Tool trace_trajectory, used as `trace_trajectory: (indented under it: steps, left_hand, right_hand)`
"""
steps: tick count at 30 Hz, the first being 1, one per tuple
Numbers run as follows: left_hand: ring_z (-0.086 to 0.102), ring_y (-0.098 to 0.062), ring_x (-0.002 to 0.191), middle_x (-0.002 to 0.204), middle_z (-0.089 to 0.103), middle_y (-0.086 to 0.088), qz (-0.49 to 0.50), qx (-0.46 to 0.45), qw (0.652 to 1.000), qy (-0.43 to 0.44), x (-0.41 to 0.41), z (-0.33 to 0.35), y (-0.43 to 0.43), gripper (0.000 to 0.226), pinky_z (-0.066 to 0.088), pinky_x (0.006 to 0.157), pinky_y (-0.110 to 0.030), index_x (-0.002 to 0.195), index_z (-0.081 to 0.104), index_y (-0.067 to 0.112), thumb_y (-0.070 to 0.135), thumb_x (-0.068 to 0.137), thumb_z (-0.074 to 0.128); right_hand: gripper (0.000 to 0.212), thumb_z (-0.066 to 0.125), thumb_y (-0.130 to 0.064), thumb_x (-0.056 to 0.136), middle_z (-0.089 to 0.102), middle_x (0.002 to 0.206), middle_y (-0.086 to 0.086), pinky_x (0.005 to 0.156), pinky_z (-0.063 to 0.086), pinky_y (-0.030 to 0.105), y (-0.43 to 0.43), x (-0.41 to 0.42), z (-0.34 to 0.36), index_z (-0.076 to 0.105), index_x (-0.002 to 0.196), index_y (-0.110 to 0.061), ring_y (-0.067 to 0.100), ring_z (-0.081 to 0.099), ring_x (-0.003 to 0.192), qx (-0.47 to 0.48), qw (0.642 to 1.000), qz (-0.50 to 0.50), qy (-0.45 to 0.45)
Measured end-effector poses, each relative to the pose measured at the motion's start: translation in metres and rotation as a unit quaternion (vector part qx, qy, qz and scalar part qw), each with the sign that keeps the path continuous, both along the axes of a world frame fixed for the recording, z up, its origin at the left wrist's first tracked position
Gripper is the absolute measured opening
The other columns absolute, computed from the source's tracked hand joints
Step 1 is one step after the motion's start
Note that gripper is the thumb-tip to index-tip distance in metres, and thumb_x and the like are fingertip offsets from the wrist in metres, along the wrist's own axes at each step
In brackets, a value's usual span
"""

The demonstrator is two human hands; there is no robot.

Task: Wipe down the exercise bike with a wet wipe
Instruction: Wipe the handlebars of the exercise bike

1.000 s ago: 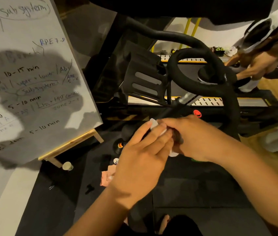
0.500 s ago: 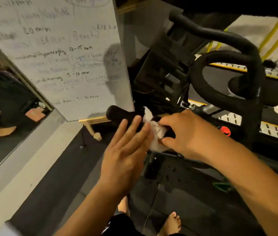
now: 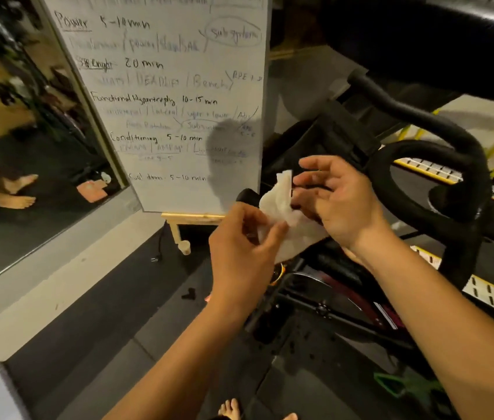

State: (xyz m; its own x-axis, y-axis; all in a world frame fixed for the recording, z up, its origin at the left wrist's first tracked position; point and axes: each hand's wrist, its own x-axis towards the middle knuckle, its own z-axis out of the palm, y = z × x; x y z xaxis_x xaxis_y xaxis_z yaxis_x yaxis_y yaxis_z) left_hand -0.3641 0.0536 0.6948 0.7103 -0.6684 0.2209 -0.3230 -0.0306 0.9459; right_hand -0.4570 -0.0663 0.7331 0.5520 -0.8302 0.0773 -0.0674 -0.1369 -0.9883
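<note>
A white wet wipe (image 3: 282, 210) hangs crumpled between both hands, just in front of the black end of the exercise bike's left handlebar grip (image 3: 245, 196). My left hand (image 3: 244, 253) pinches the wipe's lower edge between thumb and fingers. My right hand (image 3: 335, 198) holds the wipe's upper right part, its upper fingers spread. The bike's black looped handlebar (image 3: 439, 165) curves to the right of my hands, and its frame and flywheel (image 3: 330, 295) lie below them.
A whiteboard (image 3: 176, 95) with handwritten workout notes leans on a wooden stand (image 3: 185, 225) directly behind the grip. A wall mirror (image 3: 27, 131) fills the left side. Black rubber flooring (image 3: 112, 313) lies below; my bare toes (image 3: 230, 409) show at the bottom edge.
The wipe has come off the handlebar grip and opened up. My left hand now pinches it, and my right hand has loosened its grasp on the grip. The view swung left.
</note>
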Motion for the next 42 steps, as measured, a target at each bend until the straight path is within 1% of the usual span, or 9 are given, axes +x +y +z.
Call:
trace_trajectory:
  steps: [8, 12, 15, 18, 22, 25, 33, 38, 42]
  left_hand:
    - [0.066, -0.012, 0.078, 0.085, 0.066, 0.005, -0.015, -0.007, 0.990, 0.139, -0.012, -0.022, 0.012, 0.012, 0.059, 0.069, -0.031, 0.093, 0.062, 0.022, 0.025, 0.088, 0.072]
    - [0.065, -0.010, 0.076, 0.083, 0.063, 0.003, -0.033, -0.020, 0.986, 0.162, -0.006, -0.018, 0.012, 0.019, 0.060, 0.068, -0.030, 0.089, 0.057, 0.015, 0.023, 0.087, 0.073]
    - [0.055, -0.008, 0.066, 0.078, 0.057, 0.000, -0.020, -0.025, 0.984, 0.175, 0.003, -0.020, 0.010, 0.026, 0.054, 0.066, -0.025, 0.082, 0.051, 0.014, 0.023, 0.086, 0.075]
    - [0.060, -0.006, 0.077, 0.092, 0.058, 0.002, -0.006, -0.023, 0.981, 0.194, 0.010, -0.027, 0.009, 0.027, 0.059, 0.072, -0.030, 0.094, 0.050, 0.020, 0.025, 0.085, 0.076]
    - [0.067, -0.007, 0.100, 0.113, 0.063, 0.004, -0.053, -0.047, 0.965, 0.253, 0.019, -0.041, 0.016, 0.046, 0.060, 0.079, -0.029, 0.124, 0.044, 0.020, 0.014, 0.089, 0.072]
    - [0.066, -0.002, 0.102, 0.113, 0.066, 0.007, -0.045, -0.037, 0.965, 0.255, 0.024, -0.048, 0.023, 0.038, 0.056, 0.081, -0.021, 0.122, 0.050, 0.024, 0.007, 0.092, 0.065]
    - [0.070, -0.014, 0.091, 0.096, 0.072, 0.006, -0.065, -0.027, 0.966, 0.247, 0.042, -0.041, 0.027, 0.014, 0.060, 0.084, -0.038, 0.105, 0.066, 0.021, 0.012, 0.097, 0.059]
    - [0.070, -0.016, 0.091, 0.096, 0.072, 0.003, -0.055, -0.031, 0.966, 0.251, 0.037, -0.045, 0.023, 0.011, 0.058, 0.084, -0.036, 0.105, 0.067, 0.019, 0.018, 0.099, 0.058]
    - [0.070, -0.015, 0.092, 0.097, 0.072, 0.004, -0.060, -0.043, 0.968, 0.240, 0.030, -0.047, 0.019, 0.011, 0.058, 0.083, -0.032, 0.105, 0.067, 0.018, 0.019, 0.100, 0.057]
  right_hand:
    - [0.021, 0.064, -0.050, 0.081, 0.069, 0.086, -0.018, 0.069, 0.048, 0.011, 0.017, -0.012, -0.001, 0.067, 0.098, -0.038, -0.005, 0.063, 0.080, -0.122, 0.965, 0.074, 0.221]
    - [0.017, 0.070, -0.032, 0.085, 0.069, 0.085, -0.018, 0.074, 0.050, 0.024, 0.023, -0.018, -0.007, 0.064, 0.072, -0.041, 0.000, 0.063, 0.083, -0.190, 0.956, 0.042, 0.218]
    - [0.015, 0.062, -0.030, 0.093, 0.064, 0.069, -0.006, 0.064, 0.042, 0.026, 0.012, -0.011, -0.003, 0.061, 0.078, -0.025, 0.002, 0.056, 0.063, -0.159, 0.967, -0.070, 0.188]
    - [0.013, 0.061, -0.032, 0.093, 0.060, 0.091, -0.001, 0.072, 0.040, 0.023, 0.008, -0.003, -0.004, 0.061, 0.101, -0.022, 0.011, 0.057, 0.085, -0.228, 0.928, -0.133, 0.264]
    - [0.052, 0.060, -0.046, 0.090, 0.047, 0.122, -0.012, 0.087, 0.040, 0.025, 0.040, 0.013, -0.018, 0.046, 0.136, -0.027, 0.006, 0.046, 0.111, -0.281, 0.898, -0.045, 0.334]
    - [0.040, 0.068, -0.039, 0.084, 0.061, 0.108, -0.003, 0.078, 0.054, 0.038, 0.040, 0.031, -0.031, 0.048, 0.116, -0.027, 0.021, 0.060, 0.101, -0.293, 0.848, 0.024, 0.442]
    - [0.030, 0.082, -0.029, 0.074, 0.074, 0.095, 0.004, 0.082, 0.057, 0.041, -0.006, 0.054, -0.006, 0.069, 0.099, -0.019, 0.024, 0.072, 0.090, 0.072, 0.899, 0.215, 0.375]
    - [0.018, 0.074, -0.029, 0.080, 0.066, 0.084, -0.009, 0.065, 0.051, 0.023, 0.016, 0.053, -0.023, 0.065, 0.096, -0.028, 0.014, 0.064, 0.084, -0.113, 0.930, 0.063, 0.343]
    - [0.049, 0.058, -0.044, 0.090, 0.061, 0.110, 0.002, 0.067, 0.047, 0.032, 0.038, 0.046, -0.040, 0.044, 0.133, -0.023, 0.023, 0.061, 0.095, -0.356, 0.811, -0.046, 0.462]
